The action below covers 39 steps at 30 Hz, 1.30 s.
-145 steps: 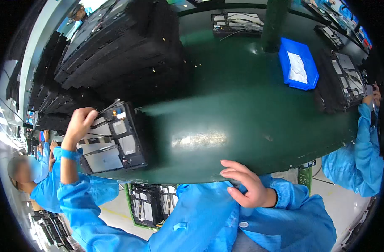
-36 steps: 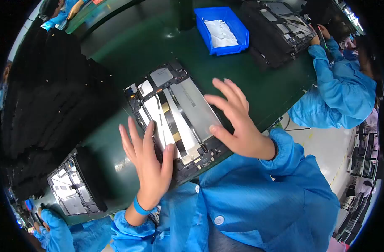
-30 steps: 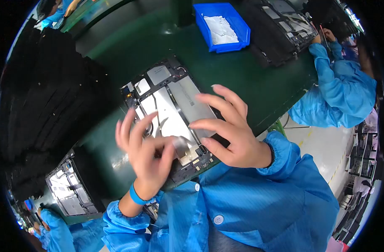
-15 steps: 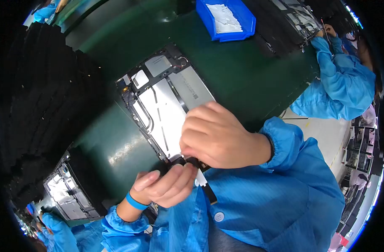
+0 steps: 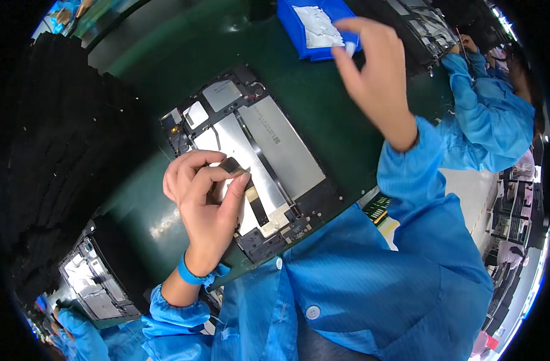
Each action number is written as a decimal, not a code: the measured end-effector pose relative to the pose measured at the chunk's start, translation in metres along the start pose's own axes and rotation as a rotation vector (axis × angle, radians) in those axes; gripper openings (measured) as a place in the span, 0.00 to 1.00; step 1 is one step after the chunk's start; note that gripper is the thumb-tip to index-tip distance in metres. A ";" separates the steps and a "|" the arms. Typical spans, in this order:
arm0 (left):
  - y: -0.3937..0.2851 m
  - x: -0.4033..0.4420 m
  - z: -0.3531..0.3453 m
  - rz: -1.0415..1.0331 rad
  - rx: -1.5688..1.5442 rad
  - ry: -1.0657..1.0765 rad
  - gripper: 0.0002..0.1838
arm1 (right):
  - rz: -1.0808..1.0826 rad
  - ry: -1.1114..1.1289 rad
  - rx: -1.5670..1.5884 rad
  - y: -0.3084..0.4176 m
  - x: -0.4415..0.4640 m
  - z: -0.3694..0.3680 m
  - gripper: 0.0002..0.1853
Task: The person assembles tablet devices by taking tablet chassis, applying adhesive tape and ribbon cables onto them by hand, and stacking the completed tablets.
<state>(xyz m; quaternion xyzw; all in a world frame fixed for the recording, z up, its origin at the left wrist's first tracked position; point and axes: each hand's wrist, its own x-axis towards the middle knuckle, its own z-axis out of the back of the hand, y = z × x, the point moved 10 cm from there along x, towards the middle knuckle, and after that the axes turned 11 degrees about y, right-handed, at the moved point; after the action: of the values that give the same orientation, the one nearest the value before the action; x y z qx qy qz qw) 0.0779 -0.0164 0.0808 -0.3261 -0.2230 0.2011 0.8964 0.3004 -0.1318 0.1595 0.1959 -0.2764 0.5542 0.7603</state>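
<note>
At the far left of my feed stands a tall black stack; below it a spare unit, its inside showing, lies by the near edge of the green tabletop, and a band of green separates both from the middle; next I see the left hand above the opened device, wrist low, thumb and fingers pinched on the upper end of a dark strip with a gold band; the strip slants down across the bright plate, and I cannot tell whether its lower end is attached; the device sits angled at centre, its bottom corner close to the table edge beside the blue jacket; on its grey panel I make out a dark square code and printing too small to read; past its upper right side the tabletop stretches to the blue bin holding white pieces; the right hand is raised at the bin's right side, blurred, thumb and forefinger spread apart; a white scrap shows by the thumb, whether touching I cannot tell; at far right a co-worker's sleeve borders my view.
</note>
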 end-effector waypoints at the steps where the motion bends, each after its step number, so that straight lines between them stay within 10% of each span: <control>1: 0.001 0.000 -0.001 0.009 0.000 -0.001 0.08 | 0.077 0.069 0.111 0.027 -0.006 0.006 0.15; 9: 0.002 0.000 -0.004 0.026 0.051 0.007 0.08 | 0.571 0.663 0.731 0.166 -0.095 -0.002 0.18; 18: 0.003 -0.003 -0.002 0.068 0.131 -0.002 0.15 | 0.410 0.559 0.563 0.143 -0.056 -0.030 0.22; 21: -0.002 -0.003 0.005 0.071 0.160 -0.054 0.15 | 0.049 0.439 0.556 0.100 -0.046 -0.016 0.24; 30: -0.073 -0.016 0.002 -0.254 0.087 0.015 0.12 | 0.016 0.450 0.835 0.105 -0.077 -0.014 0.09; 39: -0.120 -0.058 -0.018 -0.731 0.758 -0.136 0.07 | -0.017 0.494 1.222 0.095 -0.079 -0.016 0.03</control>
<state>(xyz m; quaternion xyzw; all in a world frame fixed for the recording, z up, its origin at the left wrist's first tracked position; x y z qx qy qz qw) 0.0657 -0.1392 0.1341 0.1334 -0.2916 -0.0371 0.9465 0.1945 -0.1511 0.0961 0.4615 0.2721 0.6339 0.5577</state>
